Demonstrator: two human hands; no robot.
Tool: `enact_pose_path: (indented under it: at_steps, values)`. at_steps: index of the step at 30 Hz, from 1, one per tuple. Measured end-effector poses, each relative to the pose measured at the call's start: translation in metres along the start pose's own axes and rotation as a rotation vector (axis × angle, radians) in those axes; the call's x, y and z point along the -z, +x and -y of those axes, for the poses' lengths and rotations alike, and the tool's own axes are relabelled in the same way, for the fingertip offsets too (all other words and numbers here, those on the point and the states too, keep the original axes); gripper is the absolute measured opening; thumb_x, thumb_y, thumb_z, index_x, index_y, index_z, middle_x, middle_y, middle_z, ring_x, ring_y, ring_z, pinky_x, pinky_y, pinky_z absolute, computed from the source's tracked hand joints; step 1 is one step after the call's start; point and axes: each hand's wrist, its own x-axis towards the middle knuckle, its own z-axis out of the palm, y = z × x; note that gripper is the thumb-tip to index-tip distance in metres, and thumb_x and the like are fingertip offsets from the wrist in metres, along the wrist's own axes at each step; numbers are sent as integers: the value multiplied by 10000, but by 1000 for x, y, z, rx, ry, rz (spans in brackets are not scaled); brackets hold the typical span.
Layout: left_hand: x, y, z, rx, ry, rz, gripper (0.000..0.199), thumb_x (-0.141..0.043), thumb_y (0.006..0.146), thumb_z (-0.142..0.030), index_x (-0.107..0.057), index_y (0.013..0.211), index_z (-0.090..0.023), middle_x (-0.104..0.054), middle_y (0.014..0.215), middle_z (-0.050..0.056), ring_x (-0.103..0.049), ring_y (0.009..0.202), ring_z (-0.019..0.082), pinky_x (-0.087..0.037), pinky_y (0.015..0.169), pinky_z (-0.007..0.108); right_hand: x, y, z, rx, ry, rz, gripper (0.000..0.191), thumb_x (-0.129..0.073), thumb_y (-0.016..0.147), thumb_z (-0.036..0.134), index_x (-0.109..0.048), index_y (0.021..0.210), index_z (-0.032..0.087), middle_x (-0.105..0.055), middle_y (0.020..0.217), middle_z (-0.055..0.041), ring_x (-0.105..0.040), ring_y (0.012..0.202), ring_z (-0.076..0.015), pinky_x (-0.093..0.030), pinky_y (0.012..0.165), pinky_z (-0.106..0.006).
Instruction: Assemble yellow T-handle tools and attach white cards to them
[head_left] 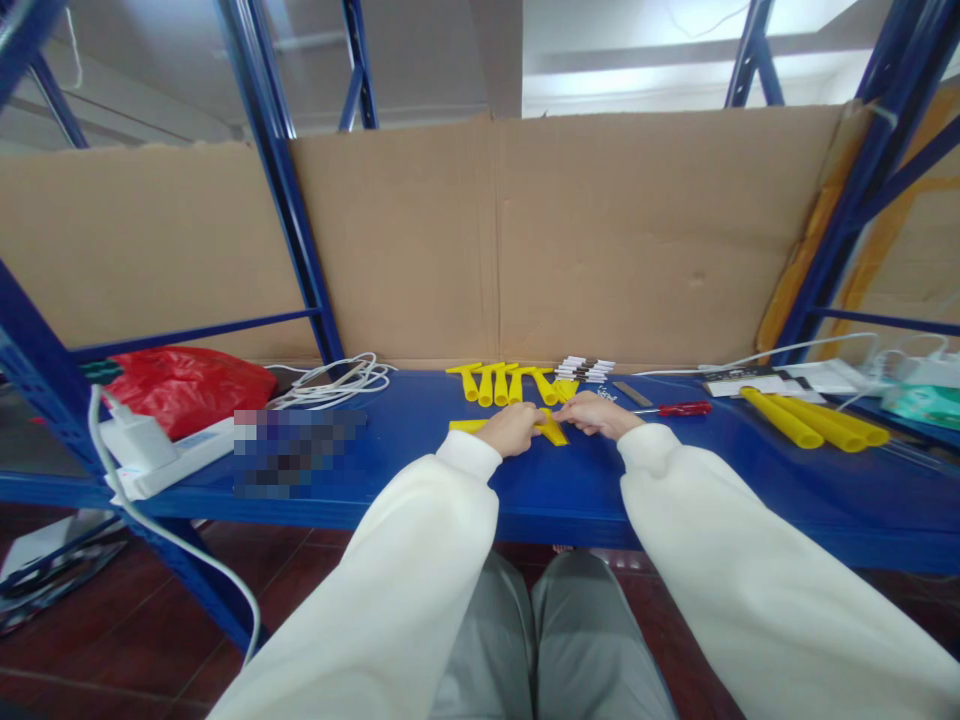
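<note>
My left hand (512, 430) is closed around a yellow T-shaped plastic handle (554, 430); its tube sticks out to the left, and its wide head lies to the right of my fingers. My right hand (592, 414) is close to that head with its fingers pinched together. Whatever sits between those fingertips is too small to make out. Behind my hands several more yellow T-shaped handles (486, 386) lie in a row. A stack of white and black pieces (585, 369) and some small screws (606, 393) are just beyond my right hand.
Right of my right hand lies a red-handled screwdriver (684, 409), near a flat metal strip (632, 393). Yellow tubes (817, 424) lie farther right. To the left are a white power strip (184, 458), a red plastic bag (191, 388) and coiled white cable (337, 381). Cardboard (600, 240) walls the back.
</note>
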Motion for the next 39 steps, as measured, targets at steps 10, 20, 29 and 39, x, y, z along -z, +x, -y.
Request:
enact_pose_path:
  at_steps: [10, 20, 29, 39]
  values:
    - [-3, 0, 1, 6, 41, -24, 202, -555, 919, -112, -732, 1012, -142, -693, 1022, 118, -679, 984, 228, -525, 893, 319, 4, -2, 2, -45, 194, -52, 369, -775, 804, 203, -431, 669, 205, -330, 477, 120, -249, 397, -22, -160, 363, -150]
    - [5, -4, -8, -79, -4, -84, 297, -502, 956, -124, -694, 1178, -177, -683, 1138, 111, -647, 1099, 221, -513, 984, 341, 6, -1, 2, -49, 372, 155, 240, -738, 815, 217, -526, 706, 186, -443, 475, 83, -298, 395, -45, -257, 383, -165]
    - [8, -6, -12, -47, -14, -19, 451, -531, 970, -207, -590, 1414, -261, -693, 1145, 86, -657, 1090, 225, -503, 980, 333, 3, -3, 3, -75, 402, 181, 219, -647, 851, 167, -519, 674, 185, -474, 483, 66, -342, 401, -53, -295, 407, -162]
    - [8, -6, -10, -11, 59, -23, 447, -507, 980, -219, -606, 1416, -232, -677, 1132, 110, -665, 1083, 236, -518, 935, 316, 41, 12, -8, 43, -77, -446, 95, -637, 875, 224, -688, 817, 167, -738, 859, -108, -649, 647, -167, -510, 615, -269]
